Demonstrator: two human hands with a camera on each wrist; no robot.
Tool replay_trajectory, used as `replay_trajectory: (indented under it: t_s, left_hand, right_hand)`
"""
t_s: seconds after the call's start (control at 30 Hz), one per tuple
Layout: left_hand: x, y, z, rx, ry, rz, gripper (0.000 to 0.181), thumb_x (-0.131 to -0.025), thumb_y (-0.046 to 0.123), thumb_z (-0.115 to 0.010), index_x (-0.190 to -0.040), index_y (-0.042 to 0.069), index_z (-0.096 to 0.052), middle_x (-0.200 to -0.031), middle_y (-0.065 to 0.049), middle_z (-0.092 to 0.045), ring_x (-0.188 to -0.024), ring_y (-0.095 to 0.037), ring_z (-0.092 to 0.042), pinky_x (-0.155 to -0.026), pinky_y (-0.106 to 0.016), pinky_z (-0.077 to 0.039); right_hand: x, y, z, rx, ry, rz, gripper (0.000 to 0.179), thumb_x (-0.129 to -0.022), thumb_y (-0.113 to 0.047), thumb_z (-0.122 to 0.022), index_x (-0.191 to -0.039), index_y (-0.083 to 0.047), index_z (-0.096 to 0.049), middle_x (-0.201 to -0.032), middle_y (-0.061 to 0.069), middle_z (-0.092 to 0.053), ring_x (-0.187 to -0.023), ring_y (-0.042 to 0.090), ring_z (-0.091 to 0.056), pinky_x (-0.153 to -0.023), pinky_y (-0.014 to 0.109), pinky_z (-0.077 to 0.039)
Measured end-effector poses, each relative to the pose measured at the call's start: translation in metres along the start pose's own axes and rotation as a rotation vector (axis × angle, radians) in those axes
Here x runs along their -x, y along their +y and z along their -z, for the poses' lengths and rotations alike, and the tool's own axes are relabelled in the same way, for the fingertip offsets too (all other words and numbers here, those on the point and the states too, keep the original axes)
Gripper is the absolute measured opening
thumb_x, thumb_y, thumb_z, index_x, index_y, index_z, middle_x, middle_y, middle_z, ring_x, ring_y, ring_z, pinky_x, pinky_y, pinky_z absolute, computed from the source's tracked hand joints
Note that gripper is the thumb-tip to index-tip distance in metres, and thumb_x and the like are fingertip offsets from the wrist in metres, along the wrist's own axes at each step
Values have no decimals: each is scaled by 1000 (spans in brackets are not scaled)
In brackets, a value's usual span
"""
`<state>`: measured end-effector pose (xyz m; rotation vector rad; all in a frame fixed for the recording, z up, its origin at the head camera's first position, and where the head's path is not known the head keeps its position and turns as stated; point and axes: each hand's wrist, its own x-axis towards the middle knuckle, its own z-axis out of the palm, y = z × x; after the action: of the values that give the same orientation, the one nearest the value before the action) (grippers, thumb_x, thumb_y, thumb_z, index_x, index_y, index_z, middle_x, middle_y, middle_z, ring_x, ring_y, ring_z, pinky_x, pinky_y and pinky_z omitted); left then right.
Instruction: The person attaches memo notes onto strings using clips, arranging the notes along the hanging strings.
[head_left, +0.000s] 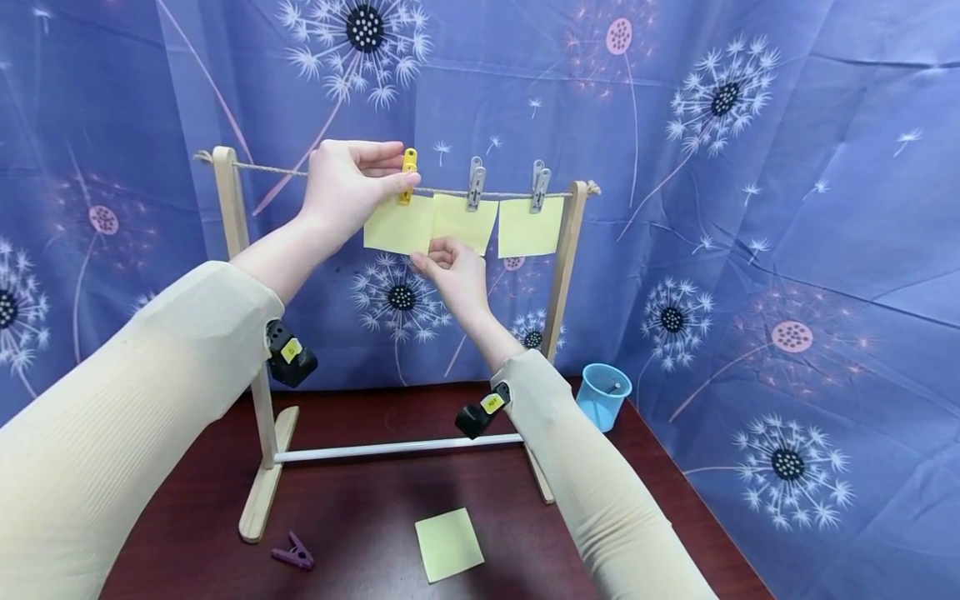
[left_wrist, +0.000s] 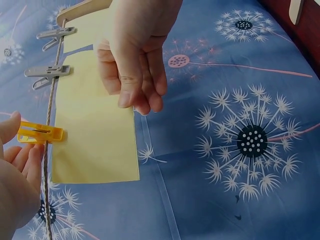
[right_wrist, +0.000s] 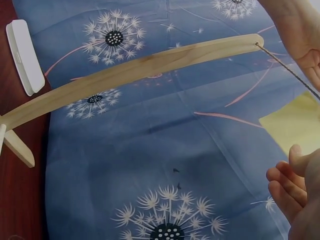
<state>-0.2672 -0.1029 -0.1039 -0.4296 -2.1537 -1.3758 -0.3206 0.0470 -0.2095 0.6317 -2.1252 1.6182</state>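
My left hand [head_left: 348, 183] pinches a yellow clothespin [head_left: 408, 177] between thumb and fingers. The clothespin sits across the rope [left_wrist: 52, 100] at the top edge of a yellow sticky note [left_wrist: 95, 150]. At that note's lower right corner, my right hand [head_left: 457, 279] pinches the paper with thumb and fingertips. Beside it, a second yellow note [head_left: 463, 220] hangs from a grey clothespin [head_left: 476, 185], partly overlapped by the first. Farther right, another grey clothespin [head_left: 539, 187] holds a third note [head_left: 529, 229].
A wooden frame [head_left: 567, 267] with a white lower bar [head_left: 397, 450] carries the rope. On the dark red table [head_left: 360, 517] lie a purple clothespin [head_left: 295, 552] and a yellow note [head_left: 449, 545]. A blue mesh cup [head_left: 602, 398] stands at the right; a white case [right_wrist: 25, 57] appears in the right wrist view.
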Motion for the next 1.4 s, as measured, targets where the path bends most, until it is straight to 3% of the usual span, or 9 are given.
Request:
replay_trajectory:
  t_s: [0.23, 0.43, 0.8, 1.0, 1.17, 1.4]
  left_hand:
    - [1, -2, 0, 3, 6, 6, 49, -85, 22, -77, -128, 5, -64, -123, -14, -67, -113, -19, -66, -89, -24, -53]
    - [4, -7, -1, 5, 29, 1, 48, -86, 21, -76, -129, 5, -63, -123, -14, -67, -114, -19, -66, -92, -25, -53]
    - [15, -22, -7, 136, 161, -118, 39, -86, 11, -75, -123, 2, -67, -119, -16, -69, -107, -19, -69, -90, -21, -53]
    - [25, -30, -4, 166, 208, -128, 34, -85, 12, -76, -117, 3, -71, -115, -16, -71, -100, -12, -71, -88, -21, -53]
    - [37, -36, -1, 202, 238, -160, 32, -85, 12, -76, -116, 2, -71, -112, -17, -72, -92, -3, -70, -89, -21, -53]
    - [54, -48, -1, 251, 259, -200, 30, -84, 6, -76, -113, -3, -71, -108, -20, -72, -84, 5, -68, -84, -18, -54]
  right_hand:
    - [3, 4, -1, 11, -10, -7, 31, -92, -16, -69, -111, 7, -63, -100, 22, -73, -93, 33, -72, -79, 26, -55]
    - [5, 11, -3, 24, -21, -12, 30, -92, -15, -69, -111, 7, -63, -101, 21, -73, -91, 32, -72, -68, 19, -51]
    - [14, 32, -6, -54, -42, -15, 21, -90, -8, -69, -104, 7, -67, -96, 25, -72, -88, 32, -73, -77, 28, -58]
    - [21, 46, -7, -67, -59, -34, 24, -89, -6, -70, -107, 10, -65, -97, 27, -71, -89, 38, -72, -76, 28, -58]
    - [30, 59, -6, -10, -55, -47, 24, -89, -8, -71, -107, 7, -67, -95, 24, -73, -88, 35, -72, -76, 28, -58]
    - [47, 78, -3, -20, -58, -100, 23, -87, -8, -73, -106, 4, -68, -97, 20, -74, -87, 26, -74, -82, 30, -57]
